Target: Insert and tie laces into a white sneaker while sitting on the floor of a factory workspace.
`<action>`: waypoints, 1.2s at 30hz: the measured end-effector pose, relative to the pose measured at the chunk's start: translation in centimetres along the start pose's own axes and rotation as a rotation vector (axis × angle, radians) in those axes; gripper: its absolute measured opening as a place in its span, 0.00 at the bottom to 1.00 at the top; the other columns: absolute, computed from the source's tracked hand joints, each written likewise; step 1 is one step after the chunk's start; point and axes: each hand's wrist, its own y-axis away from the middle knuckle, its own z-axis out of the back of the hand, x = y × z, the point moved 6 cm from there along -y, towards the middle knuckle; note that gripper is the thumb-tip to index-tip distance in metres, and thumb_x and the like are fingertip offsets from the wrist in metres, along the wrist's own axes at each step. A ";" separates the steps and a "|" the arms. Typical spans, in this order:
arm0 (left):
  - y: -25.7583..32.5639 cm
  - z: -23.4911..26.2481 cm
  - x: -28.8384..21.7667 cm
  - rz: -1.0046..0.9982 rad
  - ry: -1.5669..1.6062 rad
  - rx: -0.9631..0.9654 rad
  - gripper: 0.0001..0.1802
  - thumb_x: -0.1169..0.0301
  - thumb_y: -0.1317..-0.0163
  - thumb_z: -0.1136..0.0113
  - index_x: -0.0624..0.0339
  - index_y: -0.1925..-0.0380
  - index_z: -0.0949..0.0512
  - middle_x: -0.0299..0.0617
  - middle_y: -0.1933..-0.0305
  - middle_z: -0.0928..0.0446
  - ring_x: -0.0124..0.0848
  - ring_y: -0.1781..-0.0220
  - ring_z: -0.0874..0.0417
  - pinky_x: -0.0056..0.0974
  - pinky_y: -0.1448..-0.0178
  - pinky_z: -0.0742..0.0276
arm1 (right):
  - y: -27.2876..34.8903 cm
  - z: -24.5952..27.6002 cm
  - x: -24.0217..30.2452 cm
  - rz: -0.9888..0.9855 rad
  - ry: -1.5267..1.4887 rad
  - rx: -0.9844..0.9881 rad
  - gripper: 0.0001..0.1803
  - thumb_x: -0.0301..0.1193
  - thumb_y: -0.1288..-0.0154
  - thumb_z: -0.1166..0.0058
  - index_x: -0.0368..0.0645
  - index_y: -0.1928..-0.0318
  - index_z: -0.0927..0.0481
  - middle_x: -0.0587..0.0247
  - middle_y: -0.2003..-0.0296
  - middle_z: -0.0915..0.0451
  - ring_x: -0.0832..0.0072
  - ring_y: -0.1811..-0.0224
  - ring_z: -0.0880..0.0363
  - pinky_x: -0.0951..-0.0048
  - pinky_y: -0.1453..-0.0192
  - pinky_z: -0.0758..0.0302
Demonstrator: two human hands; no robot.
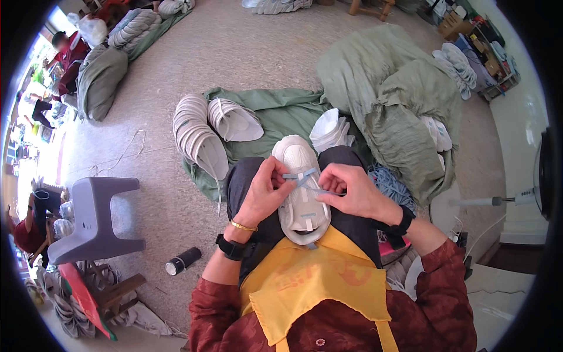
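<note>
A white sneaker [301,154] lies on my lap, toe pointing away from me and heel against my yellow apron [319,273]. A light blue shoelace [306,174] crosses over its tongue. On the shoe's left side, my left hand [268,186] pinches one part of the lace between thumb and fingers. My right hand [347,189], on the other side, has its fingers curled closed on the lace's other end. Part of the lace is hidden behind my fingers.
Stacked shoe uppers [193,126] lie on a green cloth [275,108] beyond my knees. A large green sack [387,88] slumps at the right, near a bundle of blue laces [392,183]. To the left are a grey plastic chair [97,217] and a dark cylinder [183,261]. People sit at far left.
</note>
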 end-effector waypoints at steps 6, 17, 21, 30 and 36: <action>0.1 -0.3 -1.2 -0.040 -0.091 -0.003 0.20 0.75 0.42 0.26 0.59 0.56 0.29 0.31 0.61 0.30 0.21 0.62 0.28 0.29 0.56 0.25 | 0.6 0.0 1.0 0.014 0.017 -0.071 0.08 0.24 0.33 0.33 0.34 0.64 0.19 0.67 0.72 0.20 0.84 0.71 0.25 0.78 0.66 0.25; 0.9 -0.5 -2.7 -0.160 -0.305 -0.133 0.16 0.78 0.41 0.29 0.60 0.60 0.29 0.31 0.66 0.30 0.19 0.66 0.27 0.28 0.61 0.25 | 3.7 2.2 0.2 -0.094 0.143 -0.117 0.07 0.25 0.35 0.35 0.34 0.64 0.19 0.61 0.72 0.18 0.76 0.75 0.22 0.72 0.69 0.26; 1.9 -0.7 -4.2 -0.142 -0.390 -0.172 0.15 0.77 0.42 0.30 0.61 0.62 0.29 0.32 0.69 0.29 0.19 0.70 0.27 0.29 0.65 0.26 | 1.8 0.5 1.2 -0.041 0.097 -0.124 0.13 0.26 0.37 0.30 0.35 0.58 0.20 0.59 0.70 0.18 0.73 0.73 0.20 0.69 0.67 0.22; 4.1 0.1 -4.0 0.071 0.204 0.023 0.13 0.81 0.34 0.34 0.58 0.63 0.31 0.28 0.69 0.28 0.16 0.75 0.29 0.24 0.72 0.35 | 0.0 -0.8 1.9 0.122 0.220 -0.168 0.07 0.23 0.36 0.38 0.35 0.60 0.23 0.50 0.66 0.19 0.56 0.68 0.17 0.60 0.64 0.21; 6.4 1.5 -3.9 0.220 0.198 -0.002 0.13 0.83 0.34 0.35 0.58 0.64 0.31 0.25 0.68 0.31 0.11 0.69 0.30 0.22 0.68 0.34 | 0.1 -1.5 2.0 0.139 0.247 -0.171 0.08 0.24 0.37 0.37 0.37 0.59 0.20 0.53 0.64 0.19 0.55 0.65 0.15 0.59 0.60 0.19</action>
